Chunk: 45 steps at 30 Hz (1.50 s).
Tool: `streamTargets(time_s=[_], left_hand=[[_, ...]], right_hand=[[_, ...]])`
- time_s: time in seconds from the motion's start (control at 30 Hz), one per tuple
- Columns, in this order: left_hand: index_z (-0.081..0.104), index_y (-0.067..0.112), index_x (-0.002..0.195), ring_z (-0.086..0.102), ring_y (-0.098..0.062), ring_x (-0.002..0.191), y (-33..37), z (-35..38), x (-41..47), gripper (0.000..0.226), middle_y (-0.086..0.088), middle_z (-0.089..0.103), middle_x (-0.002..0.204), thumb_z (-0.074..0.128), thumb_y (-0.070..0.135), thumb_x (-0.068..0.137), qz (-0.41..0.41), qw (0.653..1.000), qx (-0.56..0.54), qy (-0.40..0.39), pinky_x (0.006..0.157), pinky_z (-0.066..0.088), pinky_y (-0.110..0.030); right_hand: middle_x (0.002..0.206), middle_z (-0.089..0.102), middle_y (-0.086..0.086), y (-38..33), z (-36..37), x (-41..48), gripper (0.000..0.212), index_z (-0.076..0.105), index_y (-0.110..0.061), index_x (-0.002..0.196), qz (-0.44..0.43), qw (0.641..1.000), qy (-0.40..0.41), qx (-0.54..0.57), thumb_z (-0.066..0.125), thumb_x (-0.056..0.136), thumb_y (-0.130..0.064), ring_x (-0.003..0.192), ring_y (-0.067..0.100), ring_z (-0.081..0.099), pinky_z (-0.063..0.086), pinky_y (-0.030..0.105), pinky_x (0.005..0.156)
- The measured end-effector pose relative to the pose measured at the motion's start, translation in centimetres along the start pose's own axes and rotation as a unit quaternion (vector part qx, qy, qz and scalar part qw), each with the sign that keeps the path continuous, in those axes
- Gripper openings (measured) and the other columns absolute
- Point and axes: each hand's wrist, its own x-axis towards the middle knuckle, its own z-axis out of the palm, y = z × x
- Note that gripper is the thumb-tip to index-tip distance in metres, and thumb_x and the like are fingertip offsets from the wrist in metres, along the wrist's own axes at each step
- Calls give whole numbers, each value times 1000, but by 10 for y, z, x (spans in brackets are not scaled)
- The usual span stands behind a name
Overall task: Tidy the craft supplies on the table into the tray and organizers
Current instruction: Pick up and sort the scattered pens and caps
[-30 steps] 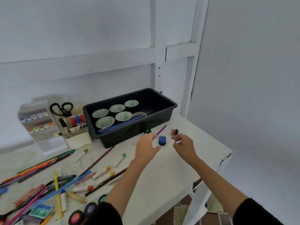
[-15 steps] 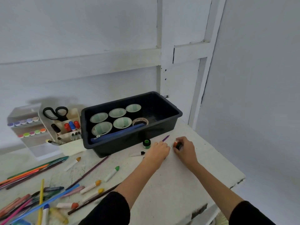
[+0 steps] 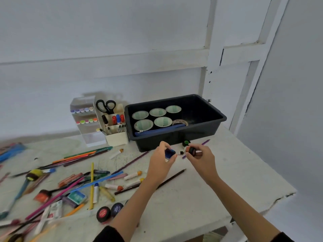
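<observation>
A: Why are both hands up in front of the tray [image 3: 222,118]?

B: Each holds a small paint pot just off the desk [image 3: 218,180], close to the tray's front wall. The left hand [image 3: 160,164] pinches a blue pot [image 3: 169,153] between thumb and curled fingers. The right hand [image 3: 203,160] pinches an orange-lidded pot [image 3: 191,150] the same way. My guess is they are gathered as a pair, so that one trip over the rim drops both in.

A: Is there another one?

B: Yes, a green pot [image 3: 186,142] stands on the desk against the tray's front wall, just beyond the two hands. It probably goes in next.

A: Is there room in the tray?

B: Its right half looks bare. The left half holds five paper cups [image 3: 158,112], a tape roll [image 3: 180,122] and a blue pouch [image 3: 160,131] along the front wall.

A: And the pencils?

B: They lie scattered well left of the tray. They likely belong in the pen holder [image 3: 116,139] touching its left wall, where the scissors [image 3: 105,106] stand upright.

A: Can any writing be read?

B: No. Two round tins [image 3: 103,213] far in front of the tray carry print on their lids, but it is too blurred to read.
</observation>
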Motion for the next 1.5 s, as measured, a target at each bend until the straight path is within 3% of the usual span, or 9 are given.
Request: streamTargets(time_s=[0.1,0.27,0.47,0.73,0.83,0.97,1.1,1.27,1.5], left_hand=[[50,19,95,56,-11,85,-19,-34,-28,26,-1,58,95,71,23,81,-28,997,-30,64,74,50,-23],[55,25,89,59,-1,85,-46,-99,-81,27,13,62,87,78,19,75,-67,985,-87,131,71,47,-11],[61,17,95,62,-3,82,-80,-160,-140,28,12,64,89,79,14,73,-119,970,-129,167,72,49,-10],[68,13,103,63,2,82,-103,-182,-183,32,3,69,93,79,14,73,-124,976,-111,137,72,49,-6],[68,13,103,65,-2,83,-108,-181,-191,33,3,69,92,80,13,72,-125,978,-112,122,74,52,-12],[68,17,98,67,-7,86,-113,-178,-197,31,1,70,94,79,7,71,-122,979,-130,99,76,56,-20],[67,14,97,64,0,83,-116,-175,-199,31,5,67,89,78,3,71,-120,979,-143,83,69,53,-12],[68,11,100,62,0,85,-122,-170,-199,32,5,66,92,79,5,71,-112,983,-124,80,70,54,-14],[65,10,105,58,-1,89,-119,-167,-194,35,3,61,101,77,3,72,-107,984,-114,88,72,51,-11]], right_hand=[[101,59,-2,-26,22,-26,28,63,-18,108,8,998,-49,36,71,82,-15,93,13,60,53,21,83],[99,63,-4,-65,60,-77,35,59,-21,112,39,988,-124,85,73,80,-19,90,8,61,50,14,69],[95,68,-5,-99,104,-139,30,62,-24,102,26,977,-182,110,77,76,-19,87,7,65,55,19,75],[91,63,-15,-109,125,-183,35,62,-29,104,-89,971,-222,-33,79,73,-26,88,-1,58,43,6,72],[93,61,-17,-109,124,-189,35,66,-28,107,-139,953,-255,-85,77,75,-23,87,-6,48,36,3,73],[108,64,-9,-109,120,-190,36,64,-30,116,-232,899,-298,-220,71,81,-24,93,4,42,33,21,84],[115,55,-2,-112,123,-192,39,60,-26,123,-235,873,-332,-269,63,86,-15,107,13,45,31,19,90],[117,47,2,-121,127,-193,40,55,-21,130,-236,853,-351,-305,59,90,-15,108,16,44,34,20,91],[116,46,4,-114,131,-202,38,54,-15,131,-238,858,-347,-296,51,93,-10,104,17,47,40,23,91]])
